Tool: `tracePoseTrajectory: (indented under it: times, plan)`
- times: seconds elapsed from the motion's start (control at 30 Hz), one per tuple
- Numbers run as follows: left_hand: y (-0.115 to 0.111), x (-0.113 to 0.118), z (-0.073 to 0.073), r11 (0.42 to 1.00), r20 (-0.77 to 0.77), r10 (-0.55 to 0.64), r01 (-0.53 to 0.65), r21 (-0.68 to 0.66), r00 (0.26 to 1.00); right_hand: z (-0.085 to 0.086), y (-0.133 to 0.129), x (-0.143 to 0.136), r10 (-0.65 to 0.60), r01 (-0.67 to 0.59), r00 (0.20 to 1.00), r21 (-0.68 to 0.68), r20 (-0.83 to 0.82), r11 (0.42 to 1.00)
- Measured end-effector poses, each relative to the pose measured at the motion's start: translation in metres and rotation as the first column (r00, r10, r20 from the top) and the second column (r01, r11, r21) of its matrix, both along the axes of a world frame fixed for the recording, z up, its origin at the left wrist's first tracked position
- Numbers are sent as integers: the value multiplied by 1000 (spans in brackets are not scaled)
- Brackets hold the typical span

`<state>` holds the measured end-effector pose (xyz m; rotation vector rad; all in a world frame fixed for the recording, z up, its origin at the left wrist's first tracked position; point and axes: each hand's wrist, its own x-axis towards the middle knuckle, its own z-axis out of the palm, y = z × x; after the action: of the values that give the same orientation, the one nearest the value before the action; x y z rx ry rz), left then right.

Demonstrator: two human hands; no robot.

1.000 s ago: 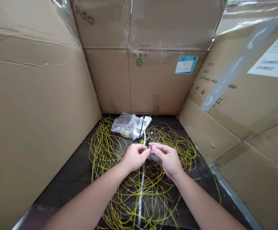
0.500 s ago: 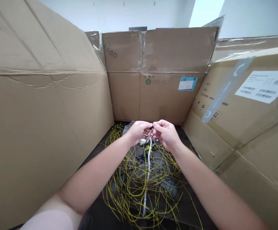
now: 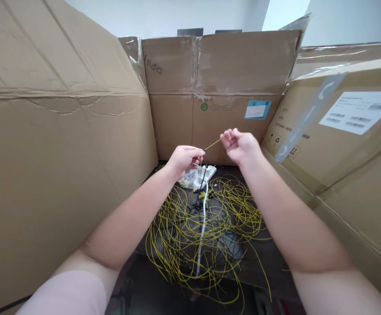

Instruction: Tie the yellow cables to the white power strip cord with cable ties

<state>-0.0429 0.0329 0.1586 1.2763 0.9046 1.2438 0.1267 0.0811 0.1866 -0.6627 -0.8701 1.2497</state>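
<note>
A thin yellow wire (image 3: 212, 145) runs taut between my two hands, above the dark work surface. My left hand (image 3: 185, 160) pinches it beside a small dark piece at the fingertips. Higher and to the right, my right hand (image 3: 241, 146) closes its fingers on the wire's other end. Below them lies a loose tangle of yellow wires (image 3: 239, 199). A white cable (image 3: 204, 218) crosses the tangle lengthwise, up to a white power strip (image 3: 210, 172). A thin black strand (image 3: 204, 178) stands near the strip; what it belongs to I cannot tell.
A clear plastic bag (image 3: 189, 178) lies beside the strip. Small black pieces (image 3: 197, 204) and yellow bits are scattered at the middle. Cardboard walls stand at the left (image 3: 62, 175), the back (image 3: 173, 118) and the right (image 3: 347, 162).
My hands were together over a small black piece and have moved apart. The right rose to the right, drawing the yellow wire out straight; the left rose slightly. The strip and bag came into fuller view.
</note>
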Motion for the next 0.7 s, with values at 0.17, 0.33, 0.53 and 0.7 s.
tracePoseTrajectory:
  times: [0.17,0.33,0.53,0.7]
  plan:
    - [-1,-8,-4,998,-22,60,-59,23,998,32,41,32,-358,352,934,219,-12,910]
    - [1,-20,-16,992,-41,121,-120,31,992,60,65,55,-706,637,708,426,5,642]
    - [3,-36,-30,984,-87,179,-177,34,980,72,51,73,-890,682,457,645,-8,345]
    - [-2,-54,-38,979,-111,205,-203,27,972,64,49,96,-929,567,356,766,105,304]
